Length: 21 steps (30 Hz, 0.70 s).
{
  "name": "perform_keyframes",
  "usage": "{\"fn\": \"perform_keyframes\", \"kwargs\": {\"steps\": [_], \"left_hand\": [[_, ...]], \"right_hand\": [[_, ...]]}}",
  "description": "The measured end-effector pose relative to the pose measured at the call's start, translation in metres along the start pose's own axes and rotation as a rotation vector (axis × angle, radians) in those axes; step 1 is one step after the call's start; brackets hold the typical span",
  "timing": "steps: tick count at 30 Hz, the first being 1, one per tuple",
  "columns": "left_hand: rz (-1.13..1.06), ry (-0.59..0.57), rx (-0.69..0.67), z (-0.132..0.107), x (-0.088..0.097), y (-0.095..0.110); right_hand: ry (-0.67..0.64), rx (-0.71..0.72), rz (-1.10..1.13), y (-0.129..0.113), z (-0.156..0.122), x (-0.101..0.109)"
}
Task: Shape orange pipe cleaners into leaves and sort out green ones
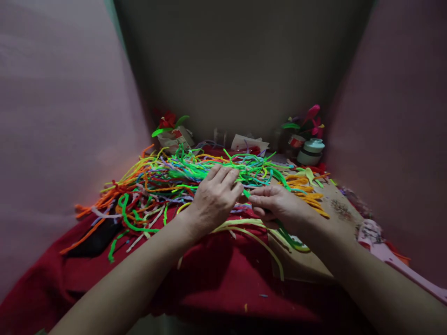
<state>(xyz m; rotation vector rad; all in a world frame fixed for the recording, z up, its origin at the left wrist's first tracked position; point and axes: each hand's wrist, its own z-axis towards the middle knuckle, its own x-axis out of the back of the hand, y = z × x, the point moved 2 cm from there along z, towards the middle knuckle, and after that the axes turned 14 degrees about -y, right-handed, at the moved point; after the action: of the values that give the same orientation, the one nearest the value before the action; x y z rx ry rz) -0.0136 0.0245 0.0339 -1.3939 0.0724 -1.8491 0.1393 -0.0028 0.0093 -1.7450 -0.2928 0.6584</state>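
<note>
A green pipe cleaner (246, 193) spans the short gap between my two hands. My right hand (281, 203) pinches it between thumb and fingers, and green lengths (287, 236) trail below that palm. On the other side my left hand (217, 197) is closed, back upward, its fingers curled at the stem's other end; its grip is partly hidden. Right behind the hands lies a tangled heap of pipe cleaners (185, 174) in green, orange, red, purple and other colours. Pale yellow pipe cleaners (244, 226) curve across the cloth below my hands.
Red cloth (209, 288) covers the table, with cardboard (310, 265) at right. Orange pipe cleaners (310, 197) lie there, near a pink-handled brush (401, 269). A pale teal jar (312, 152), pink flowers (316, 125) and red flowers (167, 120) stand at the back. Pale side panels flank the table.
</note>
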Motion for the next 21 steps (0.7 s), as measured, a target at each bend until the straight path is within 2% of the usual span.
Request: {"fn": "perform_keyframes", "kwargs": {"steps": [3, 7, 12, 17, 21], "left_hand": [[0.009, -0.009, -0.057, -0.008, -0.002, -0.015], [0.054, 0.019, -0.148, -0.023, 0.000, -0.028], [0.068, 0.029, -0.176, -0.040, 0.005, -0.035], [0.030, 0.027, -0.203, -0.049, 0.013, -0.034], [0.022, 0.010, -0.194, -0.056, 0.016, -0.038]], "right_hand": [[-0.020, -0.064, -0.033, 0.003, -0.009, 0.001], [0.024, -0.102, -0.067, 0.011, -0.028, 0.000], [0.112, -0.090, -0.062, 0.019, -0.049, -0.019], [0.046, -0.119, -0.111, 0.025, -0.070, -0.036], [-0.008, -0.159, -0.212, 0.031, -0.093, -0.024]]}}
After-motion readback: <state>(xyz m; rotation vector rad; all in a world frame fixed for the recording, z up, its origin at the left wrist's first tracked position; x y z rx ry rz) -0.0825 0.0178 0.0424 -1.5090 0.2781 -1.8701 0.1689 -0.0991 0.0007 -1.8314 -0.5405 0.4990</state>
